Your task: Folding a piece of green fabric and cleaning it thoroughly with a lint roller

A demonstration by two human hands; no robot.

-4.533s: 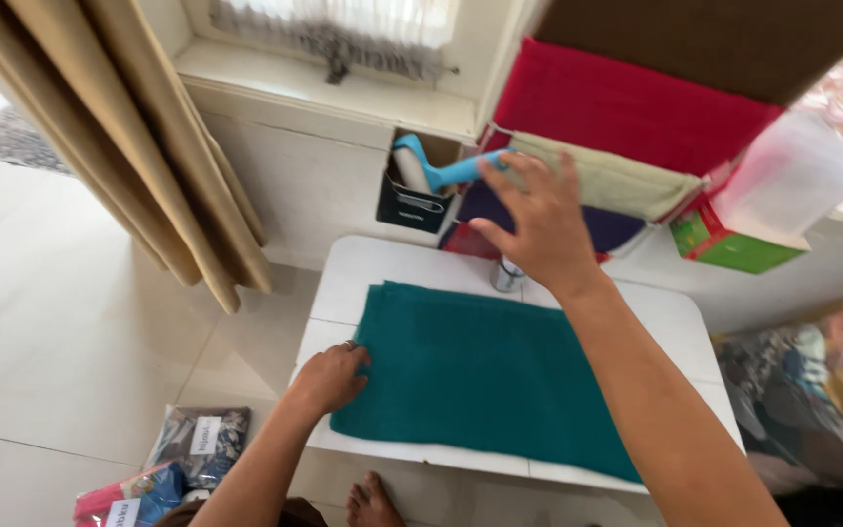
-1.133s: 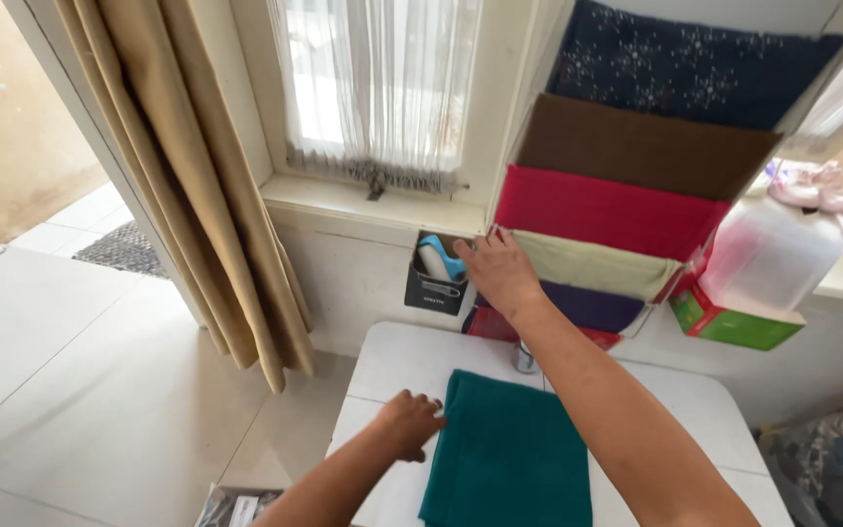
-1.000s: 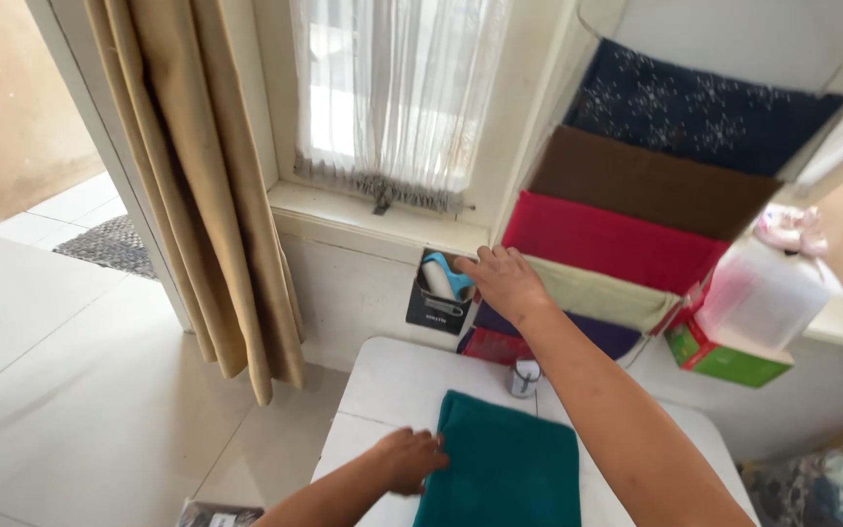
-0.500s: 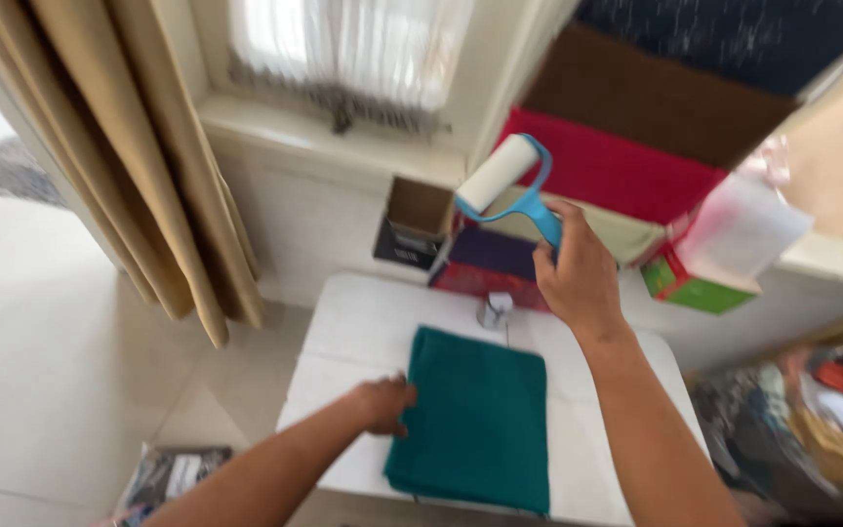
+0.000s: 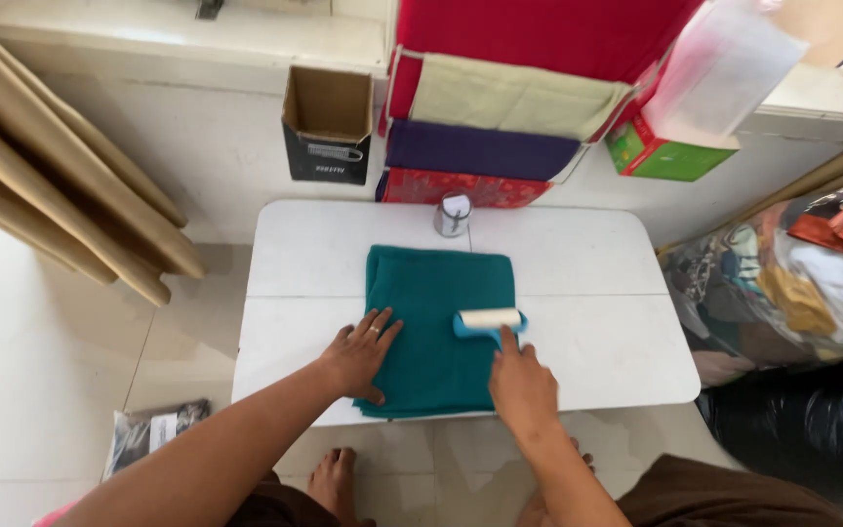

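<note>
A folded teal cloth point(image 5: 436, 293) lies flat in the middle of a small white table point(image 5: 578, 254). My left hand point(image 5: 361, 353) rests palm-down with fingers spread on the cloth's near left corner. My right hand point(image 5: 522, 383) grips the blue handle of a lint roller point(image 5: 489, 320), whose white roll lies across the cloth's right edge. A small silver and white container point(image 5: 453, 214) stands just behind the cloth.
An empty dark cardboard box point(image 5: 328, 125) hangs on the wall behind the table, beside stacked folded fabrics point(image 5: 500, 98) in red, beige and purple. A green box point(image 5: 658, 156) and clear bag sit right of them. Curtains point(image 5: 60, 195) hang left; bags of clothes point(image 5: 792, 283) lie right.
My right hand lifted the lint roller out of the wall box and brought it down onto the cloth. The view has tilted from the window down to the table.
</note>
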